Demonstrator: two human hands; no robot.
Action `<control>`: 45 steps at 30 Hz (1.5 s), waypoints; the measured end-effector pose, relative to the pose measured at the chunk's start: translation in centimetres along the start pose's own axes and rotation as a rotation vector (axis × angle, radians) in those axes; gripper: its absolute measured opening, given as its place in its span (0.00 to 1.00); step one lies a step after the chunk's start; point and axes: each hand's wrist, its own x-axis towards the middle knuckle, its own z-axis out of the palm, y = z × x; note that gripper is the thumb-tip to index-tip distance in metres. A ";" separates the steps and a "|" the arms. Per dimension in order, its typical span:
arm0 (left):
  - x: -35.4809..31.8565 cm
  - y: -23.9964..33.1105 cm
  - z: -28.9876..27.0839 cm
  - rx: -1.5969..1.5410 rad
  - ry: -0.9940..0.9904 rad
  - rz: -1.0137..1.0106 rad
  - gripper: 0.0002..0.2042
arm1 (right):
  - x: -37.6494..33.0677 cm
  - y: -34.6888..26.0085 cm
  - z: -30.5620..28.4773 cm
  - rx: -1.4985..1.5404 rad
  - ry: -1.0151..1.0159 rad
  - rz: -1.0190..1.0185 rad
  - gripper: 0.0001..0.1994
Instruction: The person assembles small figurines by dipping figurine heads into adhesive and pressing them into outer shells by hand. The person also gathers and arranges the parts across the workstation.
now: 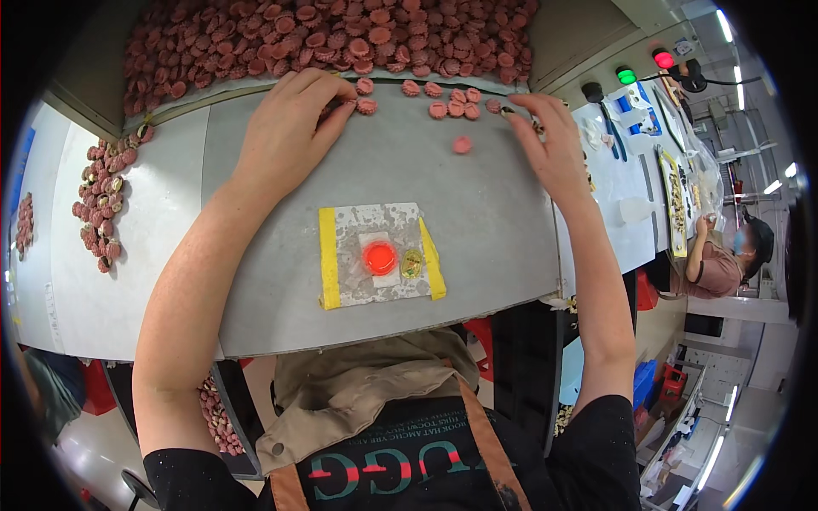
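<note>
My left hand [294, 128] rests at the table's far edge, its fingers curled and thumb close to the index finger. Whatever lies between them is mostly hidden. Right by its fingertips sit small pink scalloped cups [367, 106]. Across from it, my right hand [552, 140] is closed around small dark-and-cream pieces [538, 127], with one showing at the fingertips. Between both hands stand several more pink cups [438, 110] in loose rows. A single pink cup [462, 145] lies nearer to me. Closer still is a taped white pad [345, 223] bearing a round glowing red dish [380, 257].
Beyond the far edge, a large heap of pink cups [341, 43] fills a bin. Filled pink pieces [104, 204] are piled at the left. A green button [626, 76] and a red button [663, 58] are on the right panel. A co-worker [724, 255] is at the far right.
</note>
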 end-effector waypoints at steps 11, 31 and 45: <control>0.2 -0.3 0.1 -0.011 0.003 0.017 0.05 | 0.2 3.4 0.6 -0.456 0.085 0.136 0.10; -1.7 2.5 -3.5 -0.401 0.201 -0.273 0.14 | -2.3 -4.6 -5.8 -0.288 0.027 0.029 0.10; -12.7 13.6 -12.7 -0.917 0.197 -0.890 0.12 | -0.9 0.3 -6.1 -0.437 -0.141 0.147 0.07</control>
